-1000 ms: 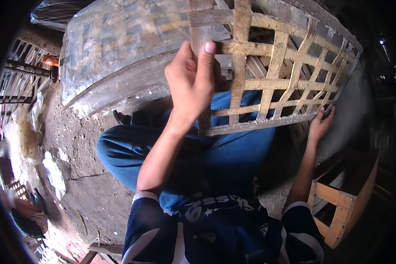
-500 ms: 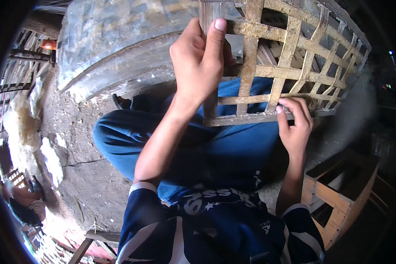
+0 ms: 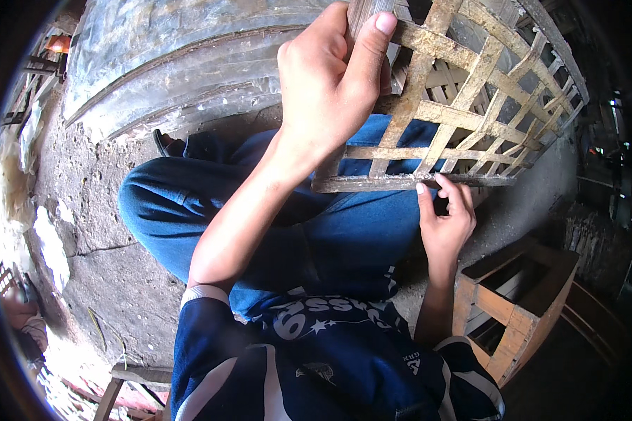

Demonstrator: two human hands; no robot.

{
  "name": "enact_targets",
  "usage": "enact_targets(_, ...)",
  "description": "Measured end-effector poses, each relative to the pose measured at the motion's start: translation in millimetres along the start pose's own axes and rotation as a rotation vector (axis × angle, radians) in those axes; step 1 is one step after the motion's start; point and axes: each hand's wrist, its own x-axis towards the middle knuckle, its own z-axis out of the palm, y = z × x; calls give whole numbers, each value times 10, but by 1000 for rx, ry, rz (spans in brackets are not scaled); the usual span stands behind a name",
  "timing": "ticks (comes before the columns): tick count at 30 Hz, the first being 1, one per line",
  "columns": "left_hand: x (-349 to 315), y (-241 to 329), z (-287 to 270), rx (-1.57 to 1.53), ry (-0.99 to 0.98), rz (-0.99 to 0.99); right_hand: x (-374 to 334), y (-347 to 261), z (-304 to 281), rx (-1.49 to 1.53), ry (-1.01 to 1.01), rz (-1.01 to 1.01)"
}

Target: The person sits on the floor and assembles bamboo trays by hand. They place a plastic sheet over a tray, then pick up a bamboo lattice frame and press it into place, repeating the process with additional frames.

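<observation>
A lattice frame (image 3: 456, 116) of flat woven bamboo strips with grey wooden edges stands tilted over my lap. My left hand (image 3: 326, 88) is closed round its near-left wooden post (image 3: 364, 19), with the thumb laid along the front of the post. At the frame's lower rail (image 3: 379, 183), my right hand (image 3: 446, 217) has its fingers curled, thumb and forefinger touching the rail's edge. Whether anything small sits between those fingertips is hidden. Blue trousers show through the gaps of the weave.
Behind the frame, a large piece covered in greyish plastic sheet (image 3: 189, 63) lies on the rough concrete floor (image 3: 112, 274). To the right stands a small wooden stool (image 3: 516, 316). A wooden bench end (image 3: 140, 375) is at lower left. Another person (image 3: 28, 316) shows at the far left edge.
The frame has tilted a little. My right hand has slid down and slightly left along it, from the woven strips to the lower rail. The left hand keeps its grip on the post.
</observation>
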Motion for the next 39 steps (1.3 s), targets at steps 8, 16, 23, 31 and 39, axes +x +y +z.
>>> enact_targets(8, -15, 56, 29, 33, 46, -2, 42, -73, 168, 92, 42, 111)
enact_targets(16, -29, 114, 21, -46, 13, -19, 10, -128, 180, 70, -7, 203)
enact_targets(23, -29, 126, 34, -19, 8, 12, 17, -123, 134, -13, 20, 165)
enact_targets(31, -38, 123, 27, 55, 30, 66, 81, -178, 133, -7, -29, 224)
enact_targets(39, -44, 74, 53, -39, 27, 80, 98, -318, 99, -168, -47, 203)
